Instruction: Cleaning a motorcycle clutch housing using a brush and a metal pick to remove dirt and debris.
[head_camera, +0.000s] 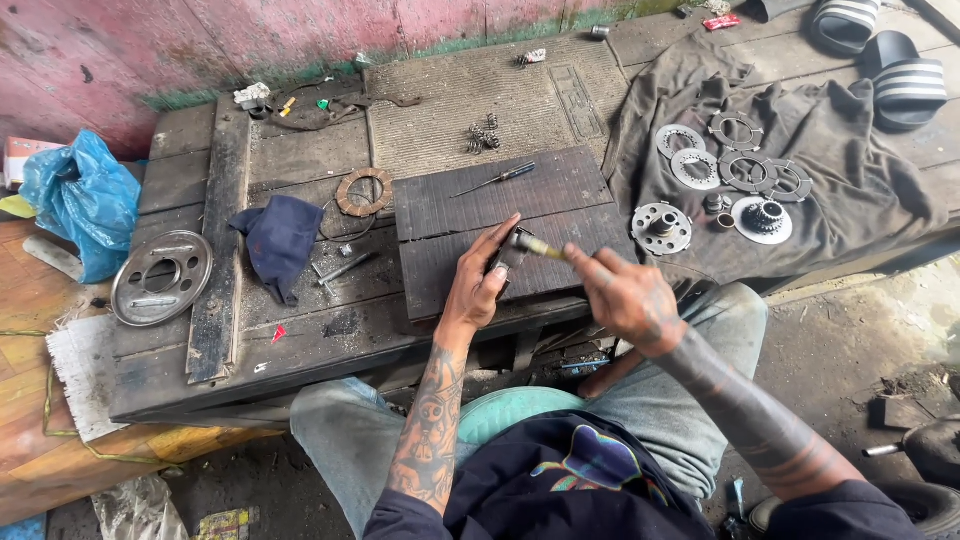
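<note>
Entry, head view. All positions are referred to the dark grooved board (505, 225) at the centre of the wooden worktop (300, 335).

Far left of the board: a blue plastic bag (80, 200) off the worktop's edge. Then a round metal cover plate (161, 277) lying flat, and closer to the board a crumpled dark blue rag (280, 243). Just off the board's upper left corner lies a brown friction ring (364, 191). A thin screwdriver (497, 179) rests on the board's far half.

At the board's near edge: the left hand (480, 285) is closed around a small dark metal part (510, 250), thumb and fingers wrapped over it, part held just above the board. The right hand (625, 295) pinches a small brush (543, 247) whose pale end touches the top of that part (exact contact point is too small to resolve).

Right of the board: a grey cloth (830, 150) with clutch plates (735, 160) and a toothed hub (765, 217) laid out apart from one another; two striped sandals (885, 60) beyond it.

Risks, as judgement: the part is small and held by the fingertips, so a hard brush stroke could twist it out of the left grip and off the near edge into the lap. A wide sweep of the right elbow could scatter the plates on the cloth. Loosened grit may settle on the nearest cleaned pieces.
</note>
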